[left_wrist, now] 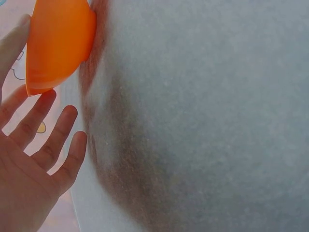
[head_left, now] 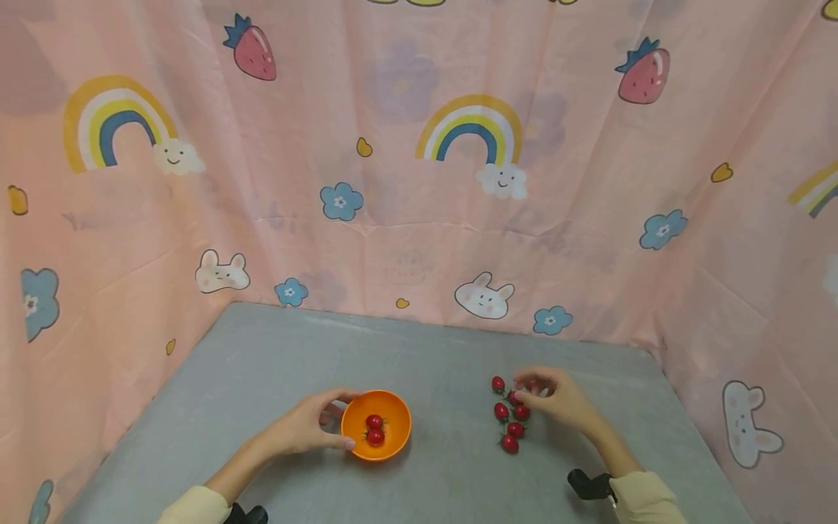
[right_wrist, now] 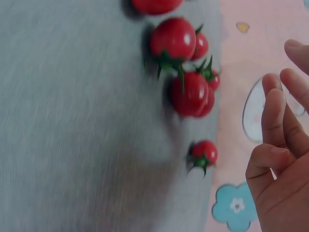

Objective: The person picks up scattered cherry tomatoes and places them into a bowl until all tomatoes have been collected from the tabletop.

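Note:
An orange bowl [head_left: 398, 418] stands left of centre on the table, with two cherry tomatoes [head_left: 375, 437] lying in it. My left hand [head_left: 301, 426] holds the bowl's left side, thumb and fingers spread along the rim. In the left wrist view, fingertips meet the bowl's edge [left_wrist: 60, 43], while the ring and little fingers stand free. Over the far end of a loose group of several red cherry tomatoes [head_left: 516, 430] hovers my right hand [head_left: 556, 397], its fingers loosely bent. In the right wrist view this hand [right_wrist: 285, 159] holds nothing, apart from the tomatoes [right_wrist: 188, 94] with green stems.
The grey table [head_left: 445, 466] is enclosed at the back and sides by a pink curtain [head_left: 366, 255] printed with rainbows, rabbits and flowers. Each wrist wears a black strap mount [head_left: 589, 485] below a cream sleeve.

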Action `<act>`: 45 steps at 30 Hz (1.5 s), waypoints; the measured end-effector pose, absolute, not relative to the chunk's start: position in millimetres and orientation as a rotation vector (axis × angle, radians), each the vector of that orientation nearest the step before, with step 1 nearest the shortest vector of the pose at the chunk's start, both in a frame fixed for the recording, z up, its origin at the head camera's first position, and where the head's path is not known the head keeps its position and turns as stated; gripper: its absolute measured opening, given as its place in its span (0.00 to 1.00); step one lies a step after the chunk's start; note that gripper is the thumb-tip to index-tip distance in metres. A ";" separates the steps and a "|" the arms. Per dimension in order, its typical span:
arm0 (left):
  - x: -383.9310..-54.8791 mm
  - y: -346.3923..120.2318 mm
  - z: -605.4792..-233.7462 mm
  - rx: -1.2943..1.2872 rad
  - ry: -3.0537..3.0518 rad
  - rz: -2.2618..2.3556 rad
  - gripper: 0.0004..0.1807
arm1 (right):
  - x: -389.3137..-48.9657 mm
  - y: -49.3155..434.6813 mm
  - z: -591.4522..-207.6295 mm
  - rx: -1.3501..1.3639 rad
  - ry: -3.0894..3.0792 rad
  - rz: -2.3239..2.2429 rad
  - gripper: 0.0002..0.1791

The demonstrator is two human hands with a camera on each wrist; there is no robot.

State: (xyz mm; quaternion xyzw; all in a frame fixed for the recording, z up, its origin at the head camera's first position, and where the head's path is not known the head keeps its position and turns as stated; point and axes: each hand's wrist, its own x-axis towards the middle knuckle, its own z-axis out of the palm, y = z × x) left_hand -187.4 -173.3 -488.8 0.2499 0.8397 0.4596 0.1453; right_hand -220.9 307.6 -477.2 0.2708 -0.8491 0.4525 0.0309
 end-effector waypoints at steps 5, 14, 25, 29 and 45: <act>-187.5 -173.2 -487.7 0.720 2.411 1.332 0.37 | -220.2 323.0 -478.2 0.769 -2.638 1.352 0.12; -187.6 -174.3 -488.4 0.732 2.408 1.333 0.37 | -220.4 340.6 -485.7 0.625 -2.701 1.392 0.16; -187.5 -175.1 -489.3 0.734 2.394 1.348 0.37 | -230.7 341.4 -492.2 0.425 -2.808 1.221 0.28; -187.0 -175.3 -489.2 0.735 2.385 1.360 0.37 | -238.4 341.9 -499.0 0.389 -2.811 1.248 0.32; -186.5 -174.6 -487.6 0.748 2.387 1.355 0.37 | -250.6 334.6 -508.2 0.381 -2.853 1.162 0.25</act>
